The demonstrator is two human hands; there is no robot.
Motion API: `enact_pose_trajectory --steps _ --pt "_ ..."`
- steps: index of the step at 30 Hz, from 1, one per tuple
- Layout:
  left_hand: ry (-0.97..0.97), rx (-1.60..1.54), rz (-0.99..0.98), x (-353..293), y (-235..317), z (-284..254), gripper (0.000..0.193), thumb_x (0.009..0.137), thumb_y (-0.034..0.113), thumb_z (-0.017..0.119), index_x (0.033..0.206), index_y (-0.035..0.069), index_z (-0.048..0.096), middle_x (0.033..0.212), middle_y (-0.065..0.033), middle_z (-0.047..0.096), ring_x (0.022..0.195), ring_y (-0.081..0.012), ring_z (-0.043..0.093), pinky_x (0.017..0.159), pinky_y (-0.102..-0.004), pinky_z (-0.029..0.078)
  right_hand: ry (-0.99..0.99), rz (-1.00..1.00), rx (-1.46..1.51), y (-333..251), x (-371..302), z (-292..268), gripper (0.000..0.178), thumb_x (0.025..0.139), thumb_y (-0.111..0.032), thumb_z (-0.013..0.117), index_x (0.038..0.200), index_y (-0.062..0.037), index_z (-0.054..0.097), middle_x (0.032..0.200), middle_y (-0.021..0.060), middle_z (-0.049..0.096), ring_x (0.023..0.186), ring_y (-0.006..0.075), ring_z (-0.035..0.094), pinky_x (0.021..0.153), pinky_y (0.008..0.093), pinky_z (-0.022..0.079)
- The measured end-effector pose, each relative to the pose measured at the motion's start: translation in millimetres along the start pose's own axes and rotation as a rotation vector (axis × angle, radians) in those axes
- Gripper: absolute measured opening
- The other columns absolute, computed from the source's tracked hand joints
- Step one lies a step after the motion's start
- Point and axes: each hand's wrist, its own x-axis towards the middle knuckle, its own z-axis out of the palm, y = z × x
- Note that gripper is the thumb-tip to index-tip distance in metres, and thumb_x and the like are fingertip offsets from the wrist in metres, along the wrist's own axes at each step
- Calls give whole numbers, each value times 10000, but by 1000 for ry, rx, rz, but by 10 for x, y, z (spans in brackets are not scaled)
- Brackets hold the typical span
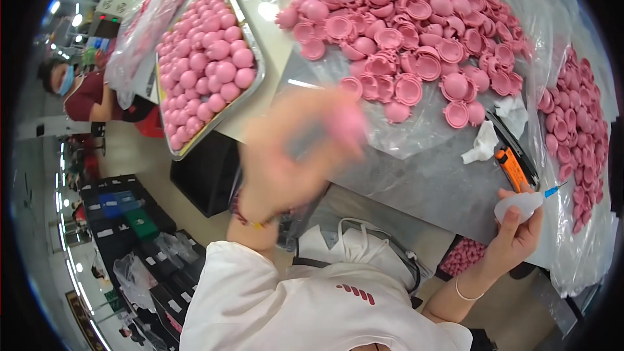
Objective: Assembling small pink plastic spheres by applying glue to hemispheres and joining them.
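Note:
My left hand (286, 149) is raised over the near-left part of the grey table (396, 182), blurred by motion. Its fingers are curled round a pink plastic piece (349, 123), too smeared to tell whether it is one half-shell or a closed ball. At the right, my right hand (518, 231) grips a small whitish squeeze bottle (513, 207) with a blue needle tip (552, 191) pointing right. Beyond my hands lies a large heap of pink half-shells (416, 26) on clear plastic. At the far left, a metal tray (261, 71) holds many pink balls (207, 58).
Beside the bottle lie an orange-handled tool (511, 168) and crumpled white tissue (482, 143). A plastic bag with more pink shells (575, 117) spreads along the right edge. A black bin (205, 172) stands below the tray. At the left, a person in a dark red shirt (84, 97) sits.

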Motion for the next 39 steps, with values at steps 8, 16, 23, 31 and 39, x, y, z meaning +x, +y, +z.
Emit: enact_pose_trajectory --steps 8,16,23,31,39 --pt "332 606 -175 678 -1369 -1875 316 760 253 575 989 34 575 923 -132 607 884 -227 574 777 -298 425 -75 31 90 -106 7 34 365 818 -238 551 1043 43 491 764 79 589 654 68 491 559 163 357" --pt "233 691 1 597 -522 -730 229 680 188 642 865 58 610 809 -99 615 783 -237 579 700 -311 434 -89 57 81 -75 29 26 344 803 -185 568 1020 73 497 774 99 587 705 90 527 599 175 403" --pt "-194 393 89 254 -225 6 183 638 123 676 777 44 586 775 -68 540 722 -247 531 634 -310 414 -5 -127 -76 -67 76 55 273 693 -103 673 915 17 571 883 90 570 651 71 447 496 162 315" --pt "74 85 138 13 -304 195 162 843 147 505 849 -10 467 936 -160 561 707 -186 539 641 -281 431 27 -61 -189 -18 101 55 269 640 -80 716 861 5 587 887 69 574 503 49 383 423 160 278" --pt "92 -387 70 -303 33 252 443 781 388 568 946 27 372 862 -201 544 606 -183 537 569 -266 445 83 -525 -80 -20 -233 -235 278 614 -39 695 841 -51 535 668 46 523 561 114 461 427 222 354"
